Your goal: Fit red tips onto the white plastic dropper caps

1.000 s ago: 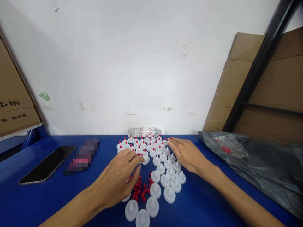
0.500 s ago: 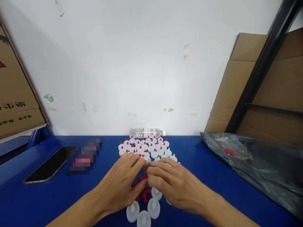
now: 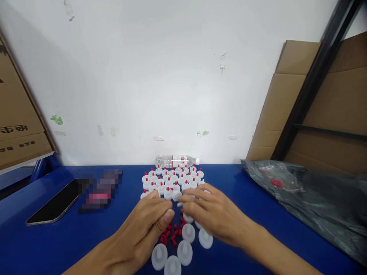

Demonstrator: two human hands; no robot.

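My left hand (image 3: 146, 227) is closed near the middle front of the table, thumb pressed against the curled fingers. Whatever is in it, if anything, is hidden. Blurred by motion, my right hand (image 3: 209, 210) reaches across the white caps from the right. A pale nozzle (image 3: 180, 204) shows at its fingertips; I cannot tell whether it is gripped. Just beyond these fingers, a white cap (image 3: 176, 195) leans to one side. Small red tips (image 3: 174, 235) lie loose between my hands. Nearer me are white nozzle caps (image 3: 185, 252) without red tips.
Rows of white caps with red tips (image 3: 161, 188) stand behind my hands. A clear bottle (image 3: 177, 161) lies against the wall. On the left are a phone (image 3: 54, 202) and a blurred-out item (image 3: 100, 191); on the right, a dark plastic bag (image 3: 286, 206) with a small clear bag (image 3: 282, 179).
My hands have moved apart from each other. The left has drawn back toward me and closed; the right has shifted slightly. A tilted cap now shows at the front of the red-tipped group.
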